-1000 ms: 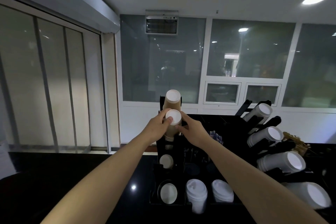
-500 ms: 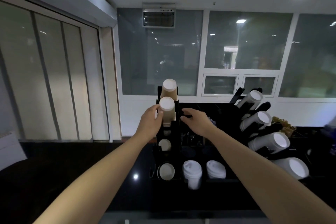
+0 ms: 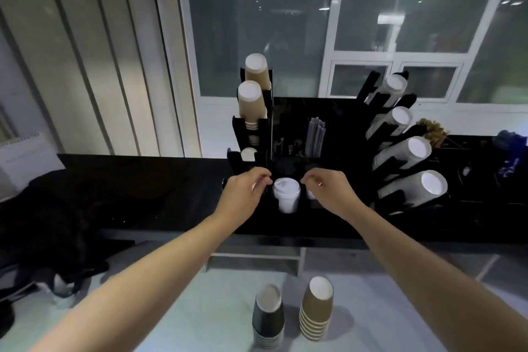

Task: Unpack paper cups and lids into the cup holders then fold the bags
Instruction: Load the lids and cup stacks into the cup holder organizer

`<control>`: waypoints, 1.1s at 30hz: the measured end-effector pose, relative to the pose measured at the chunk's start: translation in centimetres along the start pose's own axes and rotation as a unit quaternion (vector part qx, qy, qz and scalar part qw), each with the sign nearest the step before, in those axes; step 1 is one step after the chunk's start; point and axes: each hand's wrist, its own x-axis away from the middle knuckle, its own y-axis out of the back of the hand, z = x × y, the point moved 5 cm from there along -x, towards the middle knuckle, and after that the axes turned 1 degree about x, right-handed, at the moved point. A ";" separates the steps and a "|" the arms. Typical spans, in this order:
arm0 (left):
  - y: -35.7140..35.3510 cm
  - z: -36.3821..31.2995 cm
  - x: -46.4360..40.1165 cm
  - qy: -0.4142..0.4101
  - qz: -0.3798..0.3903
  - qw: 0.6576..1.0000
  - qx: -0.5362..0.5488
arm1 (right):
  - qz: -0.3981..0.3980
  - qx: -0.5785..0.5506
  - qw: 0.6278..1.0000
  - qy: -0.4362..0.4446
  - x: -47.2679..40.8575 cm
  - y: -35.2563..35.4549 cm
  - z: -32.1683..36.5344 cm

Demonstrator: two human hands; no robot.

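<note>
Mid-frame, the black holder point(image 3: 251, 134) already carries brown cups point(image 3: 253, 100) in its upper slots and a white cup base in a lower one, and the angled rack point(image 3: 400, 151) at right holds four rows of white cups point(image 3: 411, 151). A stack of white lids point(image 3: 286, 194) sits in a front slot, dead centre. So much of the unpacking looks done — but two stacks wait on the pale table point(image 3: 200, 308) at the bottom of the frame: a dark stack point(image 3: 268, 317) and, just beside it, a brown stack point(image 3: 317, 308). No bags can be made out, so the folding seems yet to come.

The left hand point(image 3: 245, 194) and right hand point(image 3: 328, 191) hover either side of the lids, fingers loosely curled, thumb and fingertips near each other; neither plainly grips anything, though the left fingertips are very near the holder's front edge.

For room: the dark counter point(image 3: 143, 188) left of the holder is open, with a dark heap point(image 3: 43, 237) at far left. The gap between holder and rack is tight, with straws point(image 3: 315, 134) standing there. The counter's front lip runs between hands and table — arms must clear it when reaching down for the waiting stacks.
</note>
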 end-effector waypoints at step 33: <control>-4.3 0.8 9.9 -0.150 0.085 0.969 -0.179 | 0.093 0.015 0.995 0.035 8.7 -4.1 -4.5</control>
